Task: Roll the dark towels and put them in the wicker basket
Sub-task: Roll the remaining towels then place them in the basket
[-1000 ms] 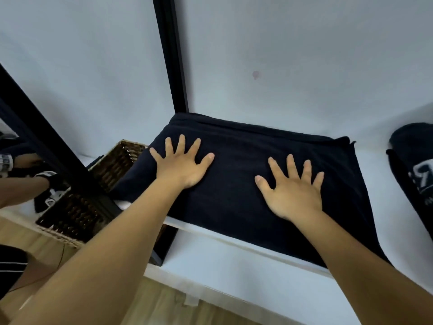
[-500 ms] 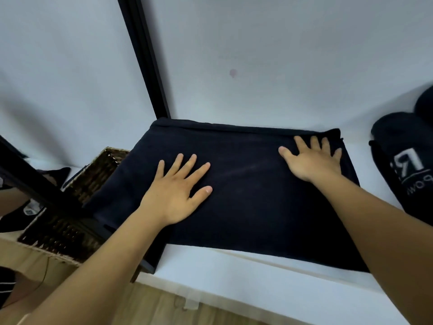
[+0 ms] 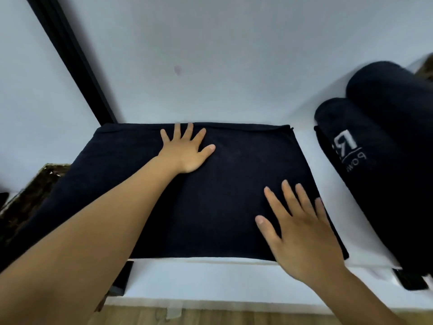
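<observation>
- White tabletop (image 3: 234,282) set against a pale wall (image 3: 246,43) carries the flat dark navy terry towel (image 3: 222,202). It is spread as a broad rectangle in the middle of the frame, its near edge along the tabletop's front lip.
- Over the last half second the left hand (image 3: 187,153) has slid from the towel's near-left part up to its far edge at upper centre. The right hand (image 3: 302,235) has drawn back from the far right corner to the near right one. A second ago both lay side by side mid-towel.
- Both hands lie palm-down, fingers (image 3: 289,195) straight and spread, pressing the cloth and gripping nothing.
- These read as smoothing strokes: the towel looks flattened and squared, with rolling not yet begun.
- The cloth looks soft, thick and matte, with a slightly raised hem along the far edge; no wrinkles show.
- Two rolled dark towels (image 3: 375,165) lie at the right of the frame as plump cylinders, the nearer one bearing white printed lettering. A strip of tabletop separates them from the flat towel.
- A brown woven wicker basket (image 3: 30,191) with a coarse weave sits at the lower left, partly hidden by the towel's left end and the forearm. Its contents cannot be made out.
- A black metal post (image 3: 75,59) slants through the upper left, and a wooden floor (image 3: 234,316) runs along the bottom.
</observation>
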{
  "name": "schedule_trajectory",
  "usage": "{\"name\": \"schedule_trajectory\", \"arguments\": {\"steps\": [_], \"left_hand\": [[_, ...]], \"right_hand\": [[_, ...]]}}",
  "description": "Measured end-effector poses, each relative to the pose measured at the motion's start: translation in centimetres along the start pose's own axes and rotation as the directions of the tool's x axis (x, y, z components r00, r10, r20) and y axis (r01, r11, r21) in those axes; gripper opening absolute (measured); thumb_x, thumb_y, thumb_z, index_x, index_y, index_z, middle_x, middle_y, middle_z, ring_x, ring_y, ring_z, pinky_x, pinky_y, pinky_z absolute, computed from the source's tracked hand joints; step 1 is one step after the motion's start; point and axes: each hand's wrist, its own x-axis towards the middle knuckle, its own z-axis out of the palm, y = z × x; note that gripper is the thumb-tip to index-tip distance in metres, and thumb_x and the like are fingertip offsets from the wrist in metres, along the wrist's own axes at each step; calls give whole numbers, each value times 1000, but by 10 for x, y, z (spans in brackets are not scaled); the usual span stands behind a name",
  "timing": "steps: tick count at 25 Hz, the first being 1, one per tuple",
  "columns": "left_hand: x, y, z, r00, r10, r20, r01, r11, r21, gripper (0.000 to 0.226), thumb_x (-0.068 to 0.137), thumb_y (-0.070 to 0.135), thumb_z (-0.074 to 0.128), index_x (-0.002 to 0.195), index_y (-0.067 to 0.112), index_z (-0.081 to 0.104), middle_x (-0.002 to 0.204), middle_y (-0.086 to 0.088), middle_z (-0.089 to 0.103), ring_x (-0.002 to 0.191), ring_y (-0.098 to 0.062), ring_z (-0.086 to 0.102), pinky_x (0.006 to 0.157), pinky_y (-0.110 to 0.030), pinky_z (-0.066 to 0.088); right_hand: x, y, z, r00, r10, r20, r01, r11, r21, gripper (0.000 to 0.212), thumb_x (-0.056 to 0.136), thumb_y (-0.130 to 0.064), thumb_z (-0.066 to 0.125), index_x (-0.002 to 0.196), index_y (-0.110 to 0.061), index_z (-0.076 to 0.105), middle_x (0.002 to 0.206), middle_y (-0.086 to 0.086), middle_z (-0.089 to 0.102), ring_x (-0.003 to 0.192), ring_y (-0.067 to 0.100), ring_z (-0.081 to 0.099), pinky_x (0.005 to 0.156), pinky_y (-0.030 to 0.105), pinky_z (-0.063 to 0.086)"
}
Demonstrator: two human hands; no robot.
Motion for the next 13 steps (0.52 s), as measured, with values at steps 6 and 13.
{"name": "schedule_trajectory", "arguments": {"steps": [6, 13], "left_hand": [[12, 145, 5, 949, 313, -32, -314, 949, -9, 72, 99, 61, 13, 157, 21, 2, 165, -7, 1, 152, -28, -5, 120, -54, -7], [47, 177, -1, 974, 222, -34, -223, 975, -22, 60, 101, 53, 14, 157, 30, 7, 166, 4, 2, 151, -28, 0, 119, -58, 1]], "right_hand": [[-9, 12, 11, 993, 42, -109, -42, 999, -2, 68, 95, -65, 18, 148, -28, 40, 156, 10, 35, 147, 30, 26, 114, 52, 13], [-24, 18, 16, 972, 79, -221, -37, 982, 187, 64, 89, -56, 39, 142, -22, 52, 152, 13, 41, 143, 30, 36, 112, 52, 23]]}}
